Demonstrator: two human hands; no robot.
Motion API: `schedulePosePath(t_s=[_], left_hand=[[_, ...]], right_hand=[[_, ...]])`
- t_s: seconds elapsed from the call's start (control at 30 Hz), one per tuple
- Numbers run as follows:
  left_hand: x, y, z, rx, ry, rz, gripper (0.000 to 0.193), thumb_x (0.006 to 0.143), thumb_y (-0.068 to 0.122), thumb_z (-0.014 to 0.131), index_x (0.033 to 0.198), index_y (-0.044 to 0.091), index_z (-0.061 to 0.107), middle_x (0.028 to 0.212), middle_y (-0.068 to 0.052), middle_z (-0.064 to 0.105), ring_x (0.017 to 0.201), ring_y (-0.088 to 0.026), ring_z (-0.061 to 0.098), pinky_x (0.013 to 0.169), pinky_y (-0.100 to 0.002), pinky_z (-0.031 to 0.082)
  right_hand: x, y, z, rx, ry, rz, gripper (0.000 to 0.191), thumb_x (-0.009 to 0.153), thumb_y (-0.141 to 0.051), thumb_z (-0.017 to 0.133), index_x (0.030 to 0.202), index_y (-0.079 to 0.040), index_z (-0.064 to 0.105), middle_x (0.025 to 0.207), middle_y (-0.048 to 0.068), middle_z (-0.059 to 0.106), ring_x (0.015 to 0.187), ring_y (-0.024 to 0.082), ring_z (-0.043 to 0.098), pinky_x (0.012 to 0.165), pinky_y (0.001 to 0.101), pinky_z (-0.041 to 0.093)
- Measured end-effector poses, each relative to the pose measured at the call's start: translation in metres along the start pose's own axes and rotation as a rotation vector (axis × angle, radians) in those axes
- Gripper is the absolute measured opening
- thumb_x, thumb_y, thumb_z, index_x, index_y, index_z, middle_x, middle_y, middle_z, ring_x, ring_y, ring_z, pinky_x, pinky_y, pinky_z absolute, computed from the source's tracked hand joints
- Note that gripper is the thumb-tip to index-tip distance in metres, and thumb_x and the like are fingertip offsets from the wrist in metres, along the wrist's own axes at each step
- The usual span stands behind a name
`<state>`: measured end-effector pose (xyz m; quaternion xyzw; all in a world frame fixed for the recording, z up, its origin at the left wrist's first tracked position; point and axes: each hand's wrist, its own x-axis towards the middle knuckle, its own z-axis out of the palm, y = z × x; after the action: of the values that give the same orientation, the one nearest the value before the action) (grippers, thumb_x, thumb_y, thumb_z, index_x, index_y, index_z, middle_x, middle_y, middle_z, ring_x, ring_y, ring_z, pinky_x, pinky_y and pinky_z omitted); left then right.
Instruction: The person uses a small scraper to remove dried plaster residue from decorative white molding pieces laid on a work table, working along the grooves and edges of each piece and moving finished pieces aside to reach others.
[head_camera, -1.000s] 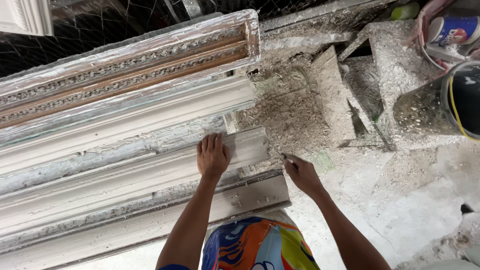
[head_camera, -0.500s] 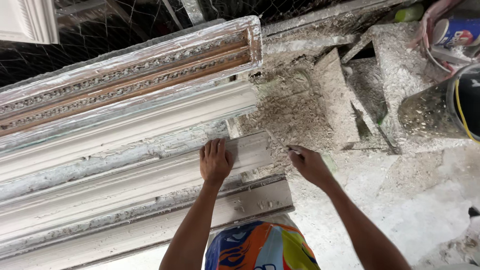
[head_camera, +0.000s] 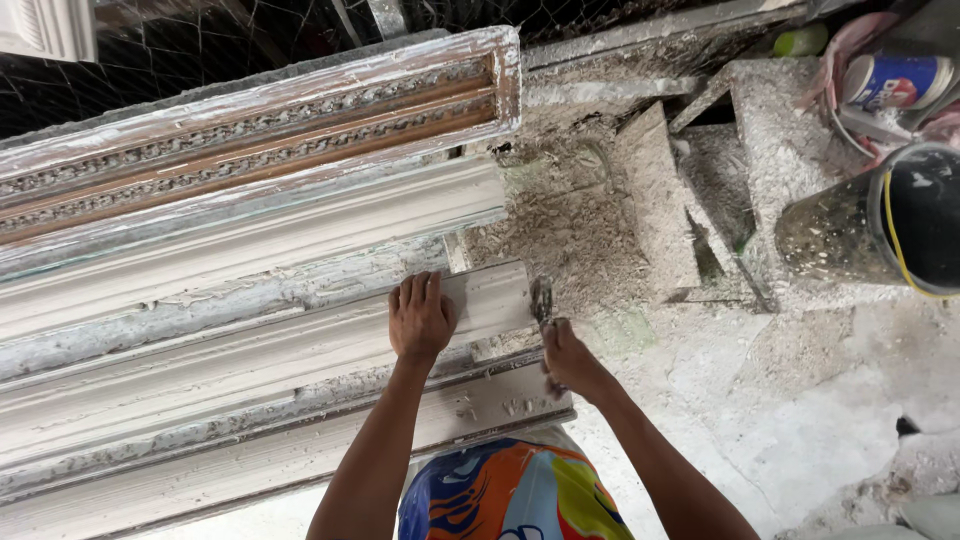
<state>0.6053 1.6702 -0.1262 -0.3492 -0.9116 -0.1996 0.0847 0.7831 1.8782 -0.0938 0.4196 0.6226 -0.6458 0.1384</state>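
My left hand (head_camera: 420, 315) lies flat, fingers spread a little, on a long white plaster moulding strip (head_camera: 250, 345) near its right end. My right hand (head_camera: 565, 355) grips a small metal scraper (head_camera: 542, 298) whose blade stands against the cut end of that strip. Several similar white moulding lengths lie side by side to the left, above and below the one I press on. An ornate brown and white mould (head_camera: 250, 130) with carved rows runs along the top.
Crumbly plaster debris (head_camera: 580, 220) is heaped to the right of the mouldings, over rough blocks. A dark bucket with a yellow rim line (head_camera: 900, 220) stands at the right edge, a can (head_camera: 895, 80) behind it. Wire mesh (head_camera: 230, 40) runs along the top.
My right hand has moved left from the open floor to the strip's end, bringing the scraper against it. My left hand has stayed pressed on the strip.
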Motion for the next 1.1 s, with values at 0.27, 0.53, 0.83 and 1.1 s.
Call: schedulePosePath(t_s=[0.27,0.53,0.83,1.1], left_hand=[[-0.002,-0.002,0.0,0.016,-0.006,0.002,0.037,0.092,0.018,0.056,0.126,0.004,0.063,0.126,-0.015,0.065,0.122,-0.034,0.058,0.107,-0.052,0.043],[-0.003,-0.003,0.004,0.018,-0.031,-0.035,0.038,0.093,0.02,0.056,0.127,0.006,0.061,0.127,-0.013,0.064,0.123,-0.032,0.058,0.109,-0.052,0.043],[0.0,-0.011,0.02,-0.129,-0.062,-0.022,0.043,0.091,0.023,0.059,0.129,0.005,0.06,0.13,-0.017,0.061,0.126,-0.034,0.054,0.109,-0.053,0.043],[-0.086,-0.008,-0.031,-0.834,0.17,0.147,0.037,0.117,0.03,0.041,0.125,-0.003,0.057,0.11,-0.024,0.068,0.092,-0.035,0.068,0.083,-0.044,0.06]], right_hand=[[0.001,0.008,-0.007,-0.294,-0.163,-0.071,0.03,0.108,-0.033,0.033,0.119,-0.008,0.042,0.075,0.014,0.066,0.05,0.015,0.065,0.04,0.0324,0.054],[-0.028,-0.024,-0.008,-0.47,-0.129,0.14,0.034,0.109,-0.031,0.036,0.125,-0.003,0.045,0.073,0.017,0.067,0.047,0.023,0.067,0.042,0.037,0.056],[-0.024,-0.007,-0.012,-0.635,0.007,-0.006,0.026,0.098,-0.014,0.048,0.12,-0.001,0.05,0.077,0.011,0.066,0.054,0.027,0.074,0.044,0.0398,0.06],[-0.043,-0.002,0.107,-0.283,-0.071,-0.405,0.04,0.105,-0.023,0.058,0.13,-0.002,0.035,0.079,0.019,0.057,0.06,0.023,0.056,0.051,0.0388,0.049]])
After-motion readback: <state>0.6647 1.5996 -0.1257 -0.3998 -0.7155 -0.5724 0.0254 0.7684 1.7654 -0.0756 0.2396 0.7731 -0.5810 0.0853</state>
